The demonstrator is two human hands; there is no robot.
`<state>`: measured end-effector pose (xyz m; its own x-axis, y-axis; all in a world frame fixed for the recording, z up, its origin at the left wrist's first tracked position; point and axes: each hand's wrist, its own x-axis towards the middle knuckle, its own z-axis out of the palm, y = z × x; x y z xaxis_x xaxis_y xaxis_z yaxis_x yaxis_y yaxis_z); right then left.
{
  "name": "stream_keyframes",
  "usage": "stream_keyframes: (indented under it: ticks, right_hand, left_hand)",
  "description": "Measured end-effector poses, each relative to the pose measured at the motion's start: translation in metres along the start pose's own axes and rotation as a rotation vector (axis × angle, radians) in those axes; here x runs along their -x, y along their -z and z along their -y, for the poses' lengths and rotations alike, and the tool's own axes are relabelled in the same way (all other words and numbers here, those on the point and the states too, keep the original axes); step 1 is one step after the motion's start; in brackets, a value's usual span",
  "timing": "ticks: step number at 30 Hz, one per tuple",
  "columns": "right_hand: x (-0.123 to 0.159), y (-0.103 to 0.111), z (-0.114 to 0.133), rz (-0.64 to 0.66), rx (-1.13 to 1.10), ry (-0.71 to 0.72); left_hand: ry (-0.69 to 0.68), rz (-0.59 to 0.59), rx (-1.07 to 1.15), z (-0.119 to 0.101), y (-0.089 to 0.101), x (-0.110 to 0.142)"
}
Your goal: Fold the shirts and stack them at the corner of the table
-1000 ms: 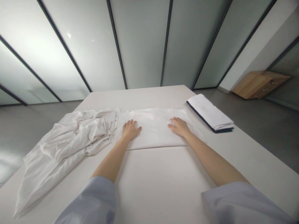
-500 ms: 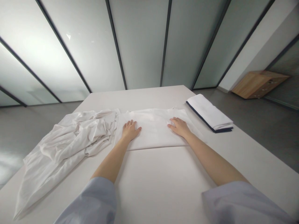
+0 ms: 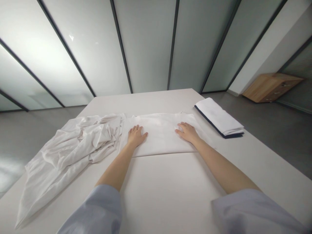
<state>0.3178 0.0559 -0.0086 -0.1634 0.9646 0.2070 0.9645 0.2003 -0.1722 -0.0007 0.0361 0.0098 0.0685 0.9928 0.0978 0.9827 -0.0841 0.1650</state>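
A white cloth [image 3: 159, 135] lies spread in a flat, wide shape across the middle of the table, its near edge fairly straight. My left hand [image 3: 136, 136] rests flat on its left part, thumb held away from the fingers. On the right part lies my right hand [image 3: 187, 132], palm down with fingers spread. Neither hand grips anything. Left of this cloth, and meeting its edge, is a crumpled heap of white fabric [image 3: 80, 146] that trails toward the near left corner. What the palms cover is hidden.
A folded white cloth [image 3: 218, 115] sits on top of a dark navy one [image 3: 223, 135] near the right edge of the white table [image 3: 165, 191]. Frosted glass panels [image 3: 148, 42] stand beyond the far edge. A wooden cabinet [image 3: 265, 87] is on the floor at right.
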Motion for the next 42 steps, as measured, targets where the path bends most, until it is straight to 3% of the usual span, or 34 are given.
stream_keyframes:
  ticks: [2, 8, 13, 18, 26, 34, 37, 42]
  right_hand:
    - [0.0, 0.001, 0.001, -0.015, -0.004, 0.003]
    - [0.002, 0.006, 0.004, -0.104, -0.03, 0.084]
    - [0.005, 0.013, 0.014, -0.177, -0.086, 0.25]
    - [0.007, 0.023, 0.024, -0.038, -0.121, 0.342]
    - [0.013, 0.035, 0.034, 0.13, -0.021, 0.324]
    - [0.011, 0.024, 0.03, 0.19, 0.093, 0.245]
    - [0.006, 0.02, 0.024, 0.135, 0.101, 0.164]
    - [0.002, 0.018, 0.012, -0.091, 0.141, 0.026]
  left_hand:
    - [-0.04, -0.016, 0.021, 0.0, 0.001, 0.001]
    - [-0.331, -0.004, 0.11, 0.002, 0.001, 0.002]
    - [-0.343, 0.046, 0.101, 0.004, 0.002, 0.003]
    - [-0.297, 0.087, 0.058, 0.001, 0.005, 0.004]
    - [-0.176, 0.125, -0.029, -0.008, 0.005, 0.008]
    - [-0.178, 0.091, -0.13, -0.014, 0.009, 0.011]
    - [-0.177, 0.124, -0.124, -0.015, 0.015, 0.011]
    - [-0.238, 0.232, -0.07, -0.017, 0.03, 0.013]
